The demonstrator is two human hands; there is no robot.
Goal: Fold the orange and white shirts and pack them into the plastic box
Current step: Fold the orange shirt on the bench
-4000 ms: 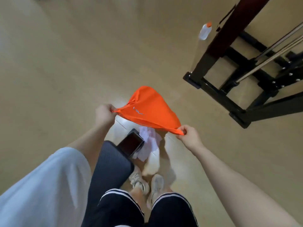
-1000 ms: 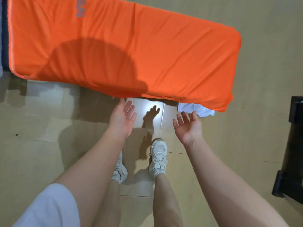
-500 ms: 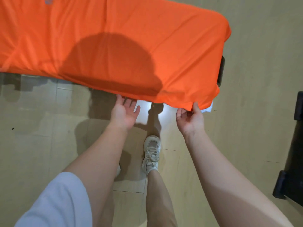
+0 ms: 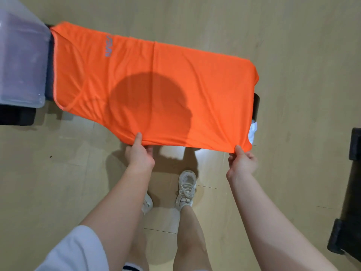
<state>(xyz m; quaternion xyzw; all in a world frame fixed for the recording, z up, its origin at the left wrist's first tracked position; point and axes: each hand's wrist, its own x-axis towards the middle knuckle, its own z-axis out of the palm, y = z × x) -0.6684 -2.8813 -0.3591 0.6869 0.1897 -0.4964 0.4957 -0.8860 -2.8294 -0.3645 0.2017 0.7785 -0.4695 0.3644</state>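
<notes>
The orange shirt (image 4: 156,83) lies spread flat over a dark bench, its grey logo towards the far left. My left hand (image 4: 139,153) pinches the shirt's near edge around its middle. At the near right corner of the same edge, my right hand (image 4: 242,161) pinches the cloth. A bit of the white shirt (image 4: 253,132) peeks out from under the orange one at the right end. The clear plastic box (image 4: 19,61) stands on the bench at the far left, beside the shirt's collar end.
The dark bench (image 4: 256,106) shows only at its ends. Black gym equipment frames (image 4: 349,212) stand along the right edge. My feet in white trainers (image 4: 186,184) stand on the wooden floor just before the bench.
Both hands, open below the shirt a second ago, have closed on its near edge. The view has shifted so the plastic box now shows at the left.
</notes>
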